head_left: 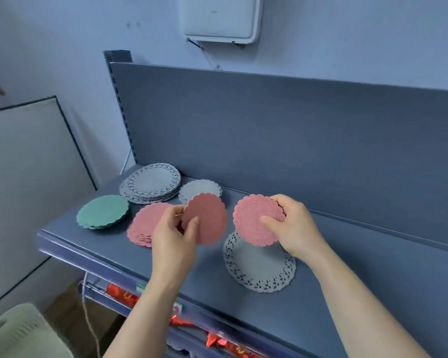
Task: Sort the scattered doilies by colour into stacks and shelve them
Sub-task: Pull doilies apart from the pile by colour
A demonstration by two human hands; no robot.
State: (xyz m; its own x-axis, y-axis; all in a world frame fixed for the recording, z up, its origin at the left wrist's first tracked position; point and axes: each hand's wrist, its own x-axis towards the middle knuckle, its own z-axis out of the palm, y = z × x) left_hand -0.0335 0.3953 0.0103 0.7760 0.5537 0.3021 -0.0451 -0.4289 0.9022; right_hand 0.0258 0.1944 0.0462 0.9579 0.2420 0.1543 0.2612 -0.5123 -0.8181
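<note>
My left hand (175,233) pinches a pink doily (208,220) by its left edge, holding it tilted above the grey shelf (373,267). My right hand (289,226) grips a second pink doily (254,220) by its right side, just above a single large white lace doily (261,270) that lies flat. Behind my left hand sits a pink stack (145,223). Further left is a green stack (102,211). At the back stand a large white lace stack (150,183) and a small white stack (199,189).
The shelf's back panel (295,138) rises behind the stacks. Its front edge (93,257) runs diagonally, with red shiny items (217,339) on the level below. A white device (220,19) hangs on the wall. A pale basket (18,334) sits at the lower left.
</note>
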